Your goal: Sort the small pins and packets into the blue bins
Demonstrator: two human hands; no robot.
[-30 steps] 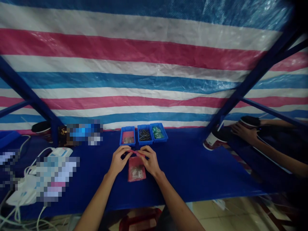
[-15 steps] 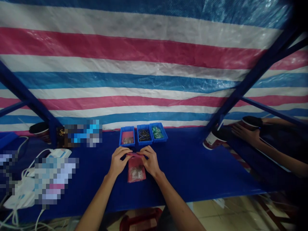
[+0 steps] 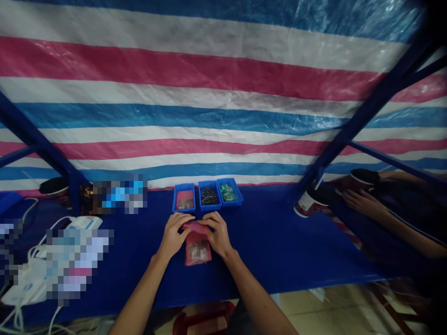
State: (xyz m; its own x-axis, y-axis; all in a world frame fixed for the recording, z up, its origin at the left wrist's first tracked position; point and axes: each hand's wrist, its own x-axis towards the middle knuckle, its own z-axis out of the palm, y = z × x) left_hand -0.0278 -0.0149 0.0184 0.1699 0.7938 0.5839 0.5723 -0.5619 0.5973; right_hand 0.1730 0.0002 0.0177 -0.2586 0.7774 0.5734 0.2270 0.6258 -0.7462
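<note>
A pink plastic bag [image 3: 198, 253] with small pieces showing through it lies on the blue table in front of me. My left hand [image 3: 175, 231] pinches the left end of its upper edge, thumb below and fingers above. At the right end of that edge, my right hand [image 3: 215, 230] pinches it the same way. The top part is bent over between my hands. Just beyond my fingers stand a blue tray with a pink bag [image 3: 185, 199] in it, a blue tray of dark screws or nails [image 3: 209, 196], and a blue tray of green pieces [image 3: 228, 191].
Power strips with white cables [image 3: 31, 279] lie at the left. A lidded cup [image 3: 310, 202] stands on the right. Past it, another person's hand [image 3: 361, 201] rests beside a second cup [image 3: 363, 179]. A striped sheet [image 3: 223, 116] hangs behind the table.
The bag's upper edge has bent over further toward me between my hands. My hands keep nearly the same place. At the right, the other person's hand has shifted slightly.
</note>
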